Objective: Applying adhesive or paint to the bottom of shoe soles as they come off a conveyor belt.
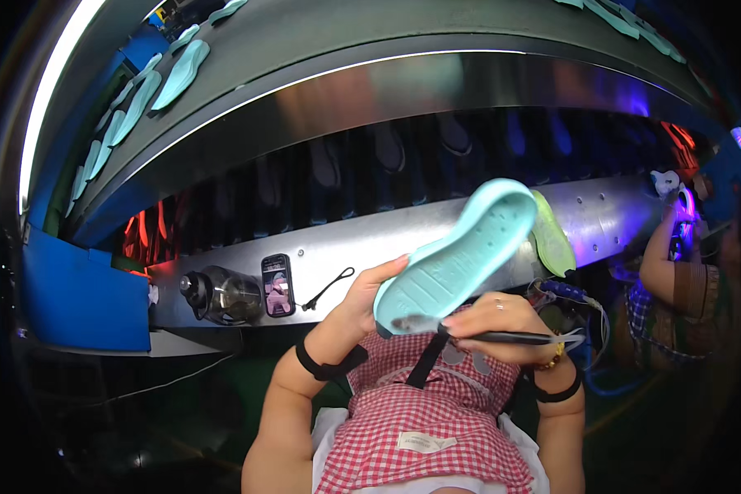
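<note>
A light-blue shoe sole (461, 255) is held up slantwise over the metal ledge, its inner face with grooves and small holes towards me. My left hand (365, 298) is closed on its near left edge. In my right hand (502, 323) is a brush (514, 337) with a dark handle. The brush's blurred tip lies over the near end of the sole and seems to touch it. Behind the sole, a yellow-green sole (555, 239) rests on the ledge, partly hidden.
On the metal ledge (337, 247) are a dark bottle (230, 294), a phone (277, 284) and a black cord (329, 288). Beyond runs a conveyor belt (321, 74) carrying several light-blue soles (181, 74). Another person's arm (660, 247) is at the right, near cables (572, 290).
</note>
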### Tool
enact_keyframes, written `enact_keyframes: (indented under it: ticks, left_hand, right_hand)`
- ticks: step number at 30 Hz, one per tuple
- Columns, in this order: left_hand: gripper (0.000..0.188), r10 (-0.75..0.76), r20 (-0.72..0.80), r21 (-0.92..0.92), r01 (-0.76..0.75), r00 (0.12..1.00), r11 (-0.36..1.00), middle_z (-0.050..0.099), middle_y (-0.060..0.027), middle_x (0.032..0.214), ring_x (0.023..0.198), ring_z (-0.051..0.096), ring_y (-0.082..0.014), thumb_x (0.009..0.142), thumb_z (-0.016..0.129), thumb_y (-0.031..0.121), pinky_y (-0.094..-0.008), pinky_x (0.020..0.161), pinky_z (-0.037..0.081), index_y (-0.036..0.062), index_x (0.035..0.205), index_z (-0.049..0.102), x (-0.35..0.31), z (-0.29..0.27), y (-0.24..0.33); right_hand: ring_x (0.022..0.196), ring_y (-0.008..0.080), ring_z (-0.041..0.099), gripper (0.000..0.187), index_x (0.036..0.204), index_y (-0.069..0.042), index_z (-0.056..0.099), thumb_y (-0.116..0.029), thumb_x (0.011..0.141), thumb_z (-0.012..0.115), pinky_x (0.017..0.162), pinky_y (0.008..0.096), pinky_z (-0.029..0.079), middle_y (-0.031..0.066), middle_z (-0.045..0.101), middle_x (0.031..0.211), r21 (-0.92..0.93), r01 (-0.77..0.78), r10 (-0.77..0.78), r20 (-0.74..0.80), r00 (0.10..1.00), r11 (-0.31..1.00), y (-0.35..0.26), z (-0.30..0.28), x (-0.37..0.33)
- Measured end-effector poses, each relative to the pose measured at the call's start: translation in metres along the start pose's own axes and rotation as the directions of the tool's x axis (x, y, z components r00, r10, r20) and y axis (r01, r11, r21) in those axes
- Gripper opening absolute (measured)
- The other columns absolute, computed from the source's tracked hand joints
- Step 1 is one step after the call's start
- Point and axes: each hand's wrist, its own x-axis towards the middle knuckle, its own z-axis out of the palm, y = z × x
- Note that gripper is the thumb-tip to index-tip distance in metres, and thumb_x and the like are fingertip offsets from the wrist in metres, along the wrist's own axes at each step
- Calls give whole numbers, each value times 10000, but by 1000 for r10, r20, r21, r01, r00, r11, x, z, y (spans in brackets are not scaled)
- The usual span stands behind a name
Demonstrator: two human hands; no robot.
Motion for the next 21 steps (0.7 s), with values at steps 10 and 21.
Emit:
enact_keyframes:
  ticks: [10, 21]
  left_hand:
    - [424, -166, -190, 457, 236, 968, 858, 575, -149, 1035, 877, 587, -167, 838, 564, 253, -258, 737, 489, -56, 1124, 509, 4, 1, 0]
    - [433, -111, -325, 528, 278, 939, 803, 595, -153, 985, 793, 609, -130, 829, 571, 237, -223, 678, 511, -68, 1128, 500, -1, 5, 5]
  right_hand:
    - [871, 218, 615, 213, 951, -93, 636, -91, 760, 540, 738, 290, 483, 64, 633, 982, -187, 11, 33, 233, 972, 982, 3, -16, -10]
    - [831, 234, 619, 220, 960, -111, 612, -121, 756, 530, 666, 285, 496, 61, 621, 1012, -455, 18, 180, 388, 904, 890, 4, -37, -17]
